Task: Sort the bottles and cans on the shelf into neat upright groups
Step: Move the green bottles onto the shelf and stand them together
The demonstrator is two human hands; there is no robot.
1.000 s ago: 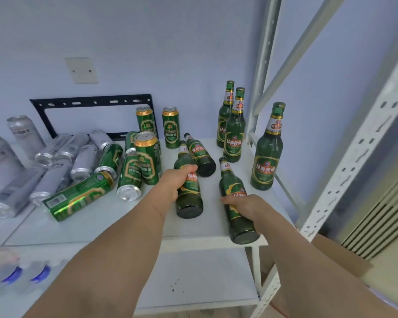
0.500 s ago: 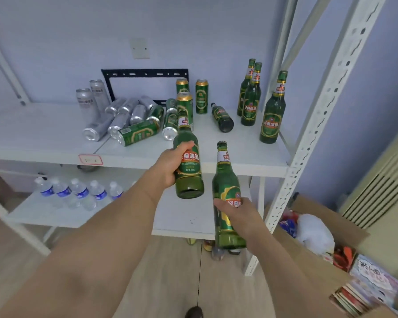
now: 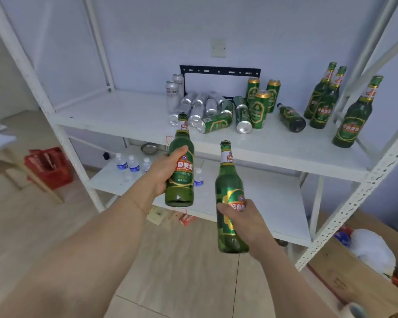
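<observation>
1. Right now your left hand [image 3: 164, 171] is wrapped around the middle of a green bottle [image 3: 180, 171], held nearly upright in the air in front of the shelf [image 3: 129, 115], neck up.
2. Your right hand [image 3: 244, 218] grips a second green bottle [image 3: 229, 187] low on its body — also upright, just right of the first and a little lower.
3. On the shelf, three bottles [image 3: 324, 99] stand upright at the right end, and one bottle [image 3: 292, 117] lies on its side beside them.
4. Left of that one, three green cans [image 3: 260, 109] stand upright; more green cans [image 3: 216, 122] and silver cans [image 3: 200, 105] lie tumbled together next to them.
5. Two tall silver cans [image 3: 172, 95] stand at the back — touching the heap's left edge.
6. Small water bottles [image 3: 128, 162] stand on the lower shelf.
</observation>
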